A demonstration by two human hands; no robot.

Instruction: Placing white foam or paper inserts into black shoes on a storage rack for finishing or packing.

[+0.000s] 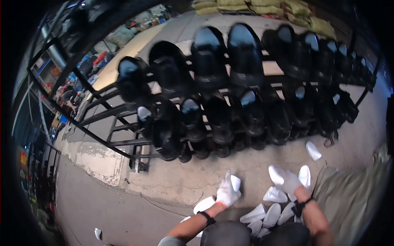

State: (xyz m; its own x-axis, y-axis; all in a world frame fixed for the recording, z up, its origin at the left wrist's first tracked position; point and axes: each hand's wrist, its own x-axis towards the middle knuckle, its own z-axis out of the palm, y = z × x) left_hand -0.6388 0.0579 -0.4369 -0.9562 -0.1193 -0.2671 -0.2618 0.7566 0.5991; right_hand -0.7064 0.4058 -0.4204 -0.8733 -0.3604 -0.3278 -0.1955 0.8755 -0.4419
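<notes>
Two gloved hands, left hand (227, 192) and right hand (284, 179), each grip holding a white insole, bare concrete before the rack (123, 110).

Black metal rack (123, 110) of black shoes (245, 53), stacked yellowish sacks (266, 7) behind, cracked concrete floor (102, 197)

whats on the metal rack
Black shoes sit in rows on the metal rack, toes up. Their bulk hides most rack bars and whatever lies behind them.
</notes>
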